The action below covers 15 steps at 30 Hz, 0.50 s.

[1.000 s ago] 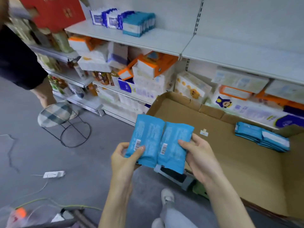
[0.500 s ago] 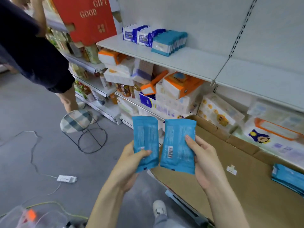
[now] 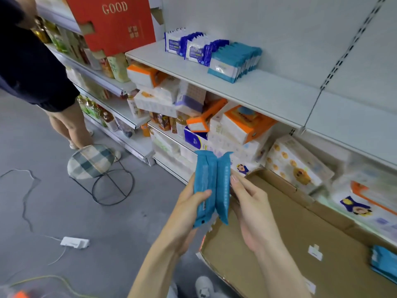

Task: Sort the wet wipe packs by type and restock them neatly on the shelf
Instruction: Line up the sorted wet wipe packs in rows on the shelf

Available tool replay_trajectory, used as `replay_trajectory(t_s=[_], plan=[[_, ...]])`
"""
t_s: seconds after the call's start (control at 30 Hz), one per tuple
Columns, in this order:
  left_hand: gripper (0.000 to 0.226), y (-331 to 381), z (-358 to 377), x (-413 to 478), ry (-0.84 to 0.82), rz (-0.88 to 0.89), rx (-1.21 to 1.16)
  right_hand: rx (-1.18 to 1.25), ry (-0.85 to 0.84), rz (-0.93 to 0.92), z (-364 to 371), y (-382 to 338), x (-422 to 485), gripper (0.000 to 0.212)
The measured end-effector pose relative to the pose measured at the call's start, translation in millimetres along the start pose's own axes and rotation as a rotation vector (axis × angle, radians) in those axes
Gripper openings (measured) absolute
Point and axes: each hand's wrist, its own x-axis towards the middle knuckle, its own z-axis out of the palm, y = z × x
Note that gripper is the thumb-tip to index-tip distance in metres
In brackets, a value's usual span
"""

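Left hand (image 3: 187, 205) fingers curled round a blue pack (image 3: 204, 186), thumb across its front, right hand (image 3: 250, 209) fingers close together gripping a second pack (image 3: 222, 188) touching the first, cardboard box (image 3: 279, 250) beneath the fingers.

Left hand (image 3: 188, 204), right hand (image 3: 252, 208) hold two blue packs (image 3: 206, 175) upright
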Motion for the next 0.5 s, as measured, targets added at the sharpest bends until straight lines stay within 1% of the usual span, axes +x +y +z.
replay_trajectory(t_s=[0.1,0.2,0.23,0.3,0.4,0.43,0.5], plan=[[0.041,16,-25,19,-0.023,-0.045,-0.18,-0.017,0.047,-0.027,23,6,19,0.031],[0.046,35,-52,33,-0.042,-0.093,-0.284,-0.172,0.197,-0.084,55,16,38,0.029],[0.047,42,-61,38,-0.048,-0.1,-0.283,-0.237,0.241,-0.113,69,18,44,0.03],[0.049,57,-81,47,-0.055,-0.099,-0.255,-0.313,0.318,-0.163,98,24,57,0.041],[0.052,82,-117,59,-0.043,-0.073,-0.21,-0.313,0.381,-0.162,138,28,75,0.058],[0.052,90,-129,63,-0.039,-0.07,-0.206,-0.311,0.385,-0.145,150,28,80,0.059],[0.053,104,-151,69,-0.042,-0.075,-0.214,-0.276,0.376,-0.113,169,30,88,0.054]])
